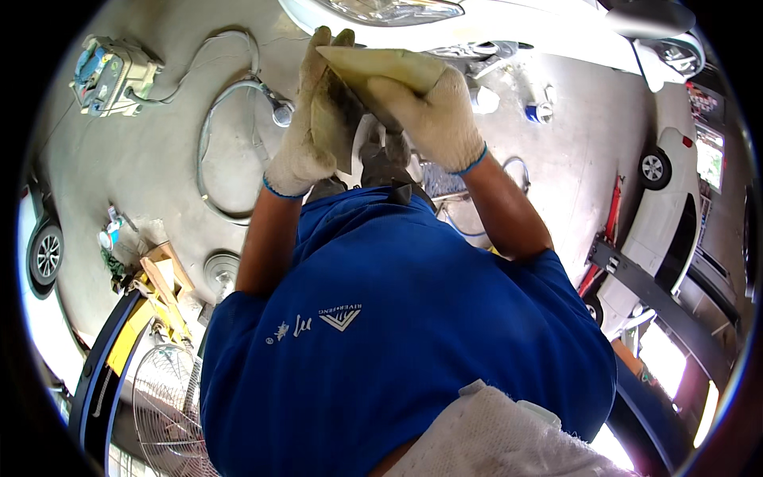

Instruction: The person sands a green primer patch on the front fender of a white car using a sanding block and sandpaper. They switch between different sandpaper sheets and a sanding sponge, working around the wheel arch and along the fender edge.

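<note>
My left hand [300, 147], in a white work glove with a blue cuff, is closed round a dark flat plate [343, 119] with yellowish smears on it. My right hand [437, 119], gloved alike, grips a flat spreader [389, 63] coated in pale yellow-green paste, with the thumb over its face. The two flat pieces meet at an angle in front of me, and their edges touch or nearly touch. Their exact kind is hard to make out. The front of a white car [509, 24] is just beyond my hands.
A machine [119, 75] with a grey hose [203, 135] stands on the floor at left, a round-headed power tool [282, 114] at the hose end. At right are a white container [483, 99], a blue-and-white tin [537, 113] and a white car [660, 215]. A wire fan [167, 397] is lower left.
</note>
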